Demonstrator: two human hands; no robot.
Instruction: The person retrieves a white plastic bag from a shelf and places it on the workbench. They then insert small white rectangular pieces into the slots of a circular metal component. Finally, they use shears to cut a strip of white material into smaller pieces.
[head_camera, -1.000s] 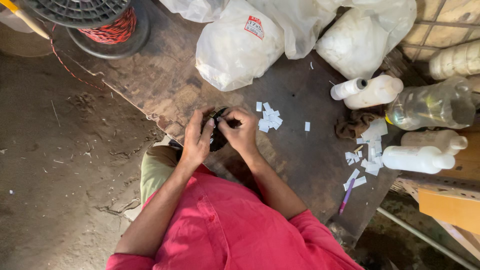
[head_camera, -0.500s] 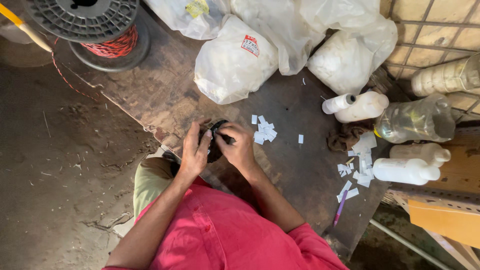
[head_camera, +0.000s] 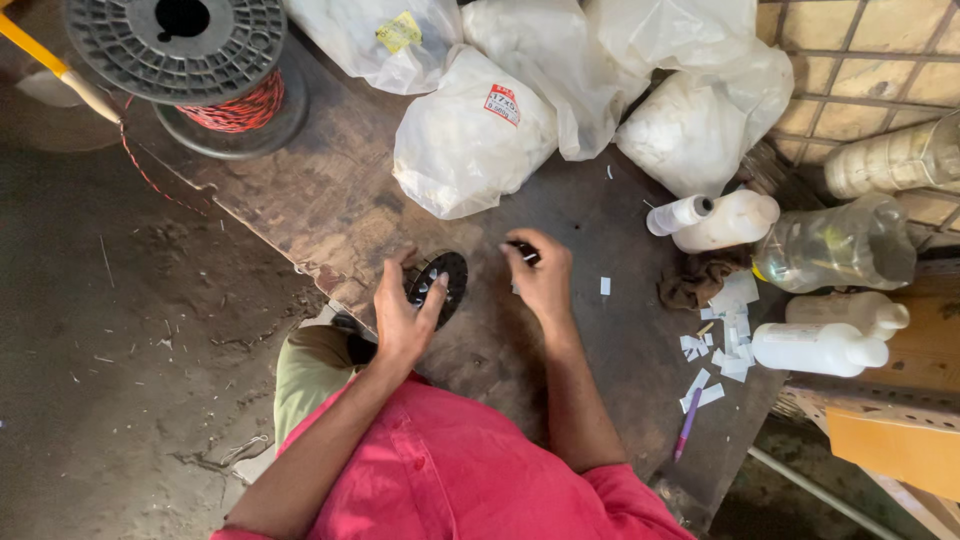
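Observation:
My left hand (head_camera: 402, 312) grips a round black disc-shaped part (head_camera: 440, 283) with small white pieces around its rim, held on edge over the dark worn table (head_camera: 330, 205). My right hand (head_camera: 540, 277) is a short way to the right of it, fingers pinched on a small dark piece (head_camera: 524, 249) with a white tip. The two hands are apart. A small white paper slip (head_camera: 605, 286) lies just right of my right hand. My red sleeves and a green trouser leg fill the bottom of the view.
Several white plastic bags (head_camera: 475, 140) crowd the table's far side. A black spool of red wire (head_camera: 195, 60) stands far left. White and clear bottles (head_camera: 815, 347), a brown rag (head_camera: 695, 280), paper scraps (head_camera: 725, 330) and a purple pen (head_camera: 686, 424) lie right. Dirt floor at left.
My hands were together on the black part; now they have separated. The right hand has drawn away to the right with a small piece, and the left keeps the disc.

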